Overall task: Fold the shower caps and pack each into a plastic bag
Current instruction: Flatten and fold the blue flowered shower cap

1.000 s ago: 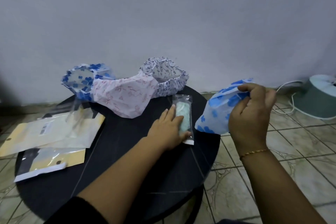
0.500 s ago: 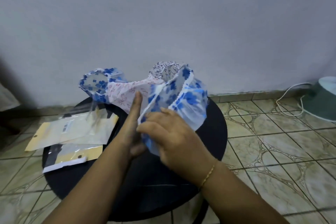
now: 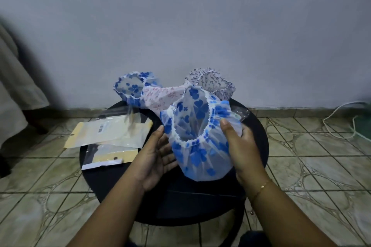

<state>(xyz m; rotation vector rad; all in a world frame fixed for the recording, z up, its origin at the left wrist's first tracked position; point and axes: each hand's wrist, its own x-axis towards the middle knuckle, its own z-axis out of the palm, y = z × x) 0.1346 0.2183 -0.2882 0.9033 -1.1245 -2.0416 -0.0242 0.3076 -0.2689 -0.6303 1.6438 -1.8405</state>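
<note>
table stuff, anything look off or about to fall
The yellow-backed packet juts past the left rim of the round black table, so it could slip off. Nothing looks spilled or torn.

packed bag [image 3: 242, 113] mostly hidden behind shower cap [image 3: 197, 136]
</note>
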